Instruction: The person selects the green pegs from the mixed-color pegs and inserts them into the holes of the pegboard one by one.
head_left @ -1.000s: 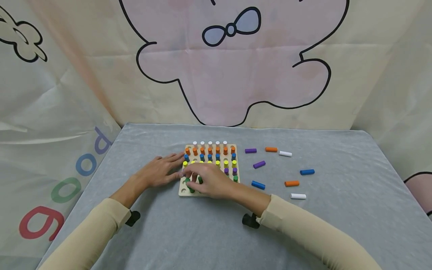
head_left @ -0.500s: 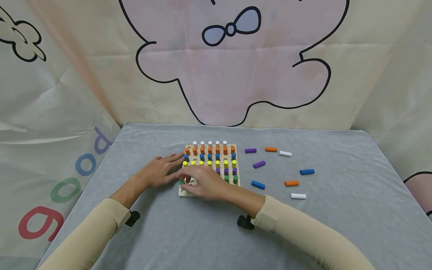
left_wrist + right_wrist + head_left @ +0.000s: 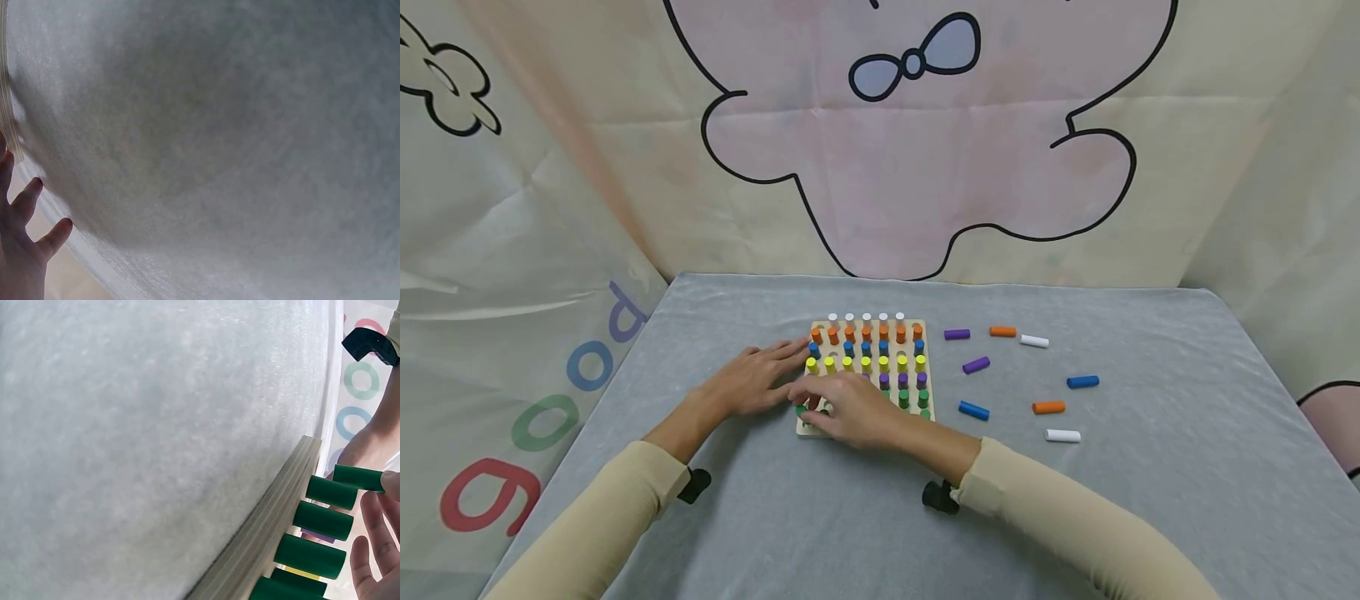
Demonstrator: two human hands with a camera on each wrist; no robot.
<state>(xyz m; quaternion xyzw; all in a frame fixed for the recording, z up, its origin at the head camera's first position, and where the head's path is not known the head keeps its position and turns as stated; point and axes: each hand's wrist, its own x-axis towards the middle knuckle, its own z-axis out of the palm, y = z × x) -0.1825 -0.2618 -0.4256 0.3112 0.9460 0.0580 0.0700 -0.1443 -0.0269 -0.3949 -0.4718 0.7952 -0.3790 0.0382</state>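
A wooden pegboard holds rows of white, orange, blue, yellow, purple and green pegs. Over its near left part, my right hand pinches a green peg between thumb and finger, seen best in the right wrist view. That peg stands close to the end of a row of green pegs along the board's near edge; whether its lower end is in a hole I cannot tell. My left hand lies with fingers spread against the board's left side. The right hand hides part of the near rows.
Right of the board, loose pegs lie on the grey cloth: purple, orange, blue and white ones. A printed curtain rises behind the table.
My right hand has shifted slightly left and nearer to me, carrying the green peg to the board's near left corner. The left hand has stayed in place.
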